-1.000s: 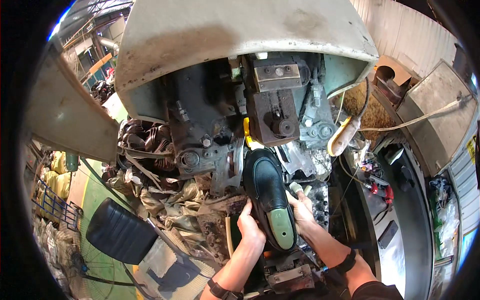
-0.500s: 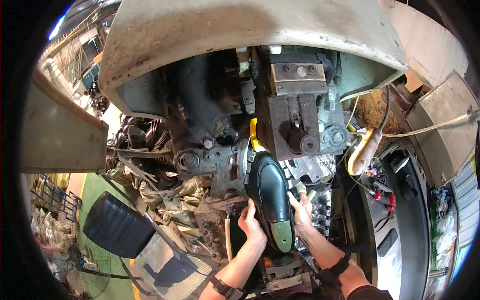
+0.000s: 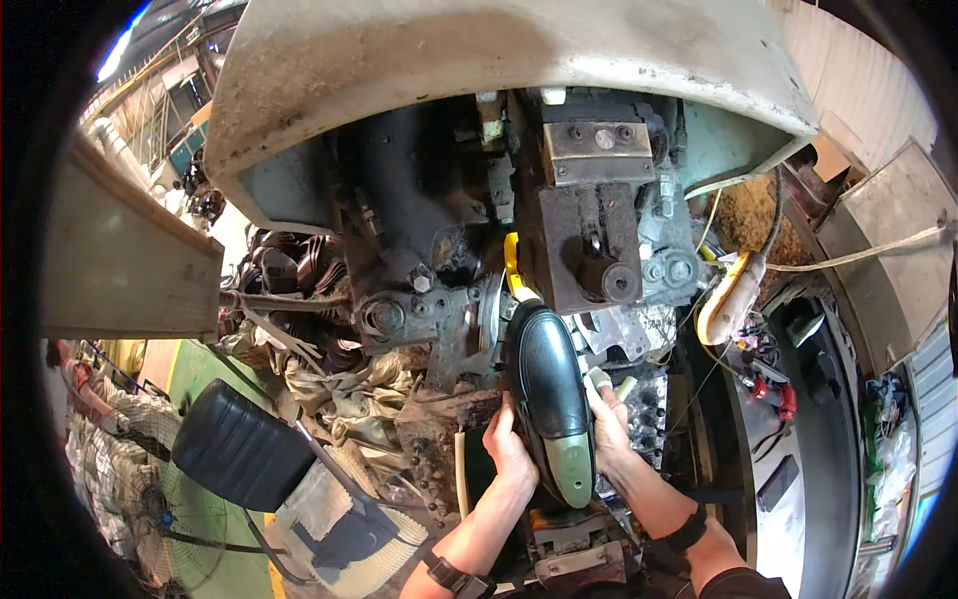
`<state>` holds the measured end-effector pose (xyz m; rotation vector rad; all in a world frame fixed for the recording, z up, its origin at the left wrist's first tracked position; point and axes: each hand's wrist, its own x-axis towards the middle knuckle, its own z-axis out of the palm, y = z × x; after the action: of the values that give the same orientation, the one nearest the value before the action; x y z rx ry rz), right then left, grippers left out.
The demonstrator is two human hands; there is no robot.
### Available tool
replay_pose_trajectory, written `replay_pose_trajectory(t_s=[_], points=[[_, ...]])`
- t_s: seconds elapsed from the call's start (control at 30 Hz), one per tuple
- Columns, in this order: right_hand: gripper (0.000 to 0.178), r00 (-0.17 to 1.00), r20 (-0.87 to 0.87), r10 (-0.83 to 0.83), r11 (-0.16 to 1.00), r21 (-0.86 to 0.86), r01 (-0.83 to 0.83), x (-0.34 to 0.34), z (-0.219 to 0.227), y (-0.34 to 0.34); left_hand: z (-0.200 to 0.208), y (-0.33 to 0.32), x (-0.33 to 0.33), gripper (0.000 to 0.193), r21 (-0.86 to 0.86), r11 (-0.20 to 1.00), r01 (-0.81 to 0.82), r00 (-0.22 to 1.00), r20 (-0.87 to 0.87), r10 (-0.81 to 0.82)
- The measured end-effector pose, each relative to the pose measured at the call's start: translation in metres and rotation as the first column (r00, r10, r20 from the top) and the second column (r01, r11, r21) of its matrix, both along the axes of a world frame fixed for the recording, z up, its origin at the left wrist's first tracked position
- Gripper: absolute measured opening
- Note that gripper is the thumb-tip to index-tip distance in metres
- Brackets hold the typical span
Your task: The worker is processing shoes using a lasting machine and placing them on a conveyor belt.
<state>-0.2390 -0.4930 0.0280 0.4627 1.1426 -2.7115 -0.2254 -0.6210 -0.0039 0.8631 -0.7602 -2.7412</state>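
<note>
A black leather shoe upper point(image 3: 547, 364) sits on a green shoe last point(image 3: 572, 469), its toe pointing away from me into the machine. My left hand point(image 3: 510, 446) is closed against its left side, and my right hand point(image 3: 610, 424) grips the right side near the heel. The toe lies close to a yellow-painted part point(image 3: 513, 262) of the dark machine point(image 3: 584, 235). Next to my right fingers is a short pale piece point(image 3: 627, 387) whose kind I cannot make out. The undersides of shoe and last are hidden.
A pale hood point(image 3: 499, 45) overhangs the machine. To the left are crumpled cloth point(image 3: 344, 394), a black-backed chair point(image 3: 239, 444) and a fan point(image 3: 180, 519). At right, a yellow-edged handle-like thing point(image 3: 731, 299) hangs on a cable; a phone-like dark slab point(image 3: 777, 482) lies on a ledge.
The shoe has rolled slightly in my hands, so its top looks narrower. Both hands keep their hold. The whole view has shifted a little, and something reddish shows at the far left.
</note>
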Motion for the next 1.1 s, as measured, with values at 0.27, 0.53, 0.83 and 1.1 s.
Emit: replay_pose_trajectory(t_s=[0.27,0.53,0.83,1.1], points=[[0.048,0.999,-0.003,-0.037,0.999,0.033,0.037,-0.001,-0.011,0.003,0.002,-0.001,0.002,0.032,-0.010,0.996,0.084,0.996,0.006,-0.084],[0.061,0.994,0.047,-0.097,0.788,0.614,0.048,0.012,-0.044,0.129,-0.086,-0.151,0.046,0.017,-0.536,0.790,-0.299,0.932,0.013,0.361],[0.092,0.990,0.114,-0.088,0.744,0.668,-0.011,0.023,-0.167,0.214,-0.157,-0.170,0.087,0.029,-0.842,0.539,-0.022,0.891,0.228,0.393],[0.071,0.894,0.287,-0.342,0.747,0.661,0.074,0.044,-0.176,0.288,-0.077,-0.056,0.097,0.034,-0.940,-0.279,0.197,0.868,0.299,-0.396]])
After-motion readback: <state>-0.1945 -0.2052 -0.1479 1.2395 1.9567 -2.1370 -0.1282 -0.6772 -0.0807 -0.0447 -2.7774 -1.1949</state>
